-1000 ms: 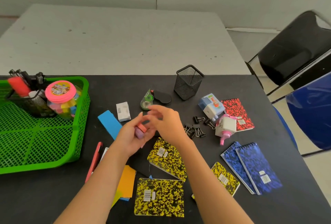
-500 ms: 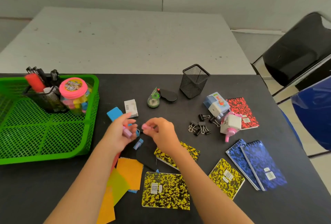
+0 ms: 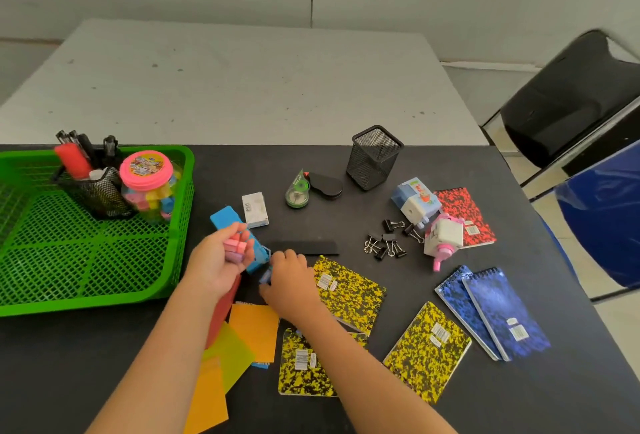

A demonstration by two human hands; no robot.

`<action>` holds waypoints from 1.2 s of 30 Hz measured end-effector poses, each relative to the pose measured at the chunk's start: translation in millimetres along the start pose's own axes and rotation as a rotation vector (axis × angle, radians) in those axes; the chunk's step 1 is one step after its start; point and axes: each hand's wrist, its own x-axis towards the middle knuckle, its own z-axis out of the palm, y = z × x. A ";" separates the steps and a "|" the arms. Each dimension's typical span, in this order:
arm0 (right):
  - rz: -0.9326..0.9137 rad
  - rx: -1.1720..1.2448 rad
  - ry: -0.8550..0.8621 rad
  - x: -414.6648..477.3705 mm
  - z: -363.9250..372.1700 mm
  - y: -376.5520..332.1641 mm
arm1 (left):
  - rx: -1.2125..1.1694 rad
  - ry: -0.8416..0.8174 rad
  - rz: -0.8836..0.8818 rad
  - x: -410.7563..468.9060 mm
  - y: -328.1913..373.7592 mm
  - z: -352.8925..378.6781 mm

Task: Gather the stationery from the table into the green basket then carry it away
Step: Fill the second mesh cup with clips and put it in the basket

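Observation:
My left hand [image 3: 216, 260] holds a small stack of pink and purple erasers [image 3: 234, 249] just right of the green basket [image 3: 104, 281]. My right hand [image 3: 289, 272] is down on the black table, its fingers pinching a small blue eraser [image 3: 266, 275] beside a long blue box [image 3: 239, 236]. The basket holds a mesh pen cup [image 3: 95, 191] with markers and a pink-lidded jar [image 3: 149, 184]. Yellow notebooks [image 3: 349, 288], blue notepads [image 3: 491, 309], binder clips [image 3: 388, 243] and sharpeners [image 3: 443, 236] lie on the table.
An empty mesh cup [image 3: 374, 156], correction tape [image 3: 298, 191], a white box [image 3: 255, 209] and orange and yellow paper sheets [image 3: 239, 340] are around my hands. A red notebook [image 3: 464, 215] lies at right. Black and blue chairs [image 3: 571, 111] stand past the right edge.
My left hand now holds more erasers, stacked in its palm. My right hand dropped to the table and took hold of the small blue eraser. The view shifted slightly.

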 end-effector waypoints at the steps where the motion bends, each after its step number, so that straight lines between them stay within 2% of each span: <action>1: 0.021 0.039 0.049 0.6 -3.2 1.2 | 0.024 0.020 0.001 -0.1 -1.5 1.0; 3: 0.079 0.208 0.205 0.7 -14.8 6.4 | 0.105 0.067 0.001 1.9 -6.7 3.4; 5: 0.070 0.453 0.348 -2.6 -28.6 10.4 | 0.176 0.045 -0.047 2.9 -13.0 8.7; 7: -0.017 0.538 0.351 -6.3 -40.5 12.6 | 0.167 -0.097 -0.154 0.2 -21.6 18.8; 10: -0.087 0.484 0.264 -5.7 -51.3 20.5 | 0.071 -0.301 -0.217 -6.1 -32.7 41.4; 14: 0.023 0.705 0.295 4.2 -70.7 37.1 | -0.008 -0.273 -0.105 -9.8 -29.8 97.1; 15: 0.024 0.692 0.334 8.1 -77.7 38.6 | -0.026 -0.275 -0.065 -10.2 -25.3 111.8; 19: 0.006 0.845 0.543 39.4 -123.5 54.8 | 0.080 -0.387 0.101 -5.6 0.3 187.4; 23: 0.058 0.994 0.619 71.4 -175.9 80.7 | 0.111 -0.428 0.242 2.9 17.3 248.3; 26: 0.087 0.949 0.630 89.4 -195.2 95.9 | 0.252 -0.461 0.327 20.0 17.0 265.7; 29: 0.137 0.742 0.557 102.7 -199.5 113.5 | 0.749 -0.338 0.512 47.4 10.4 267.0; 31: 0.133 0.602 0.469 106.2 -199.0 122.0 | 0.960 -0.263 0.562 58.4 4.5 262.4; 33: 0.099 0.494 0.415 105.1 -196.8 126.3 | 1.007 -0.290 0.623 58.3 -1.9 252.1; 36: 0.116 0.396 0.508 102.6 -195.7 129.4 | 1.028 -0.079 0.809 65.8 -14.3 238.3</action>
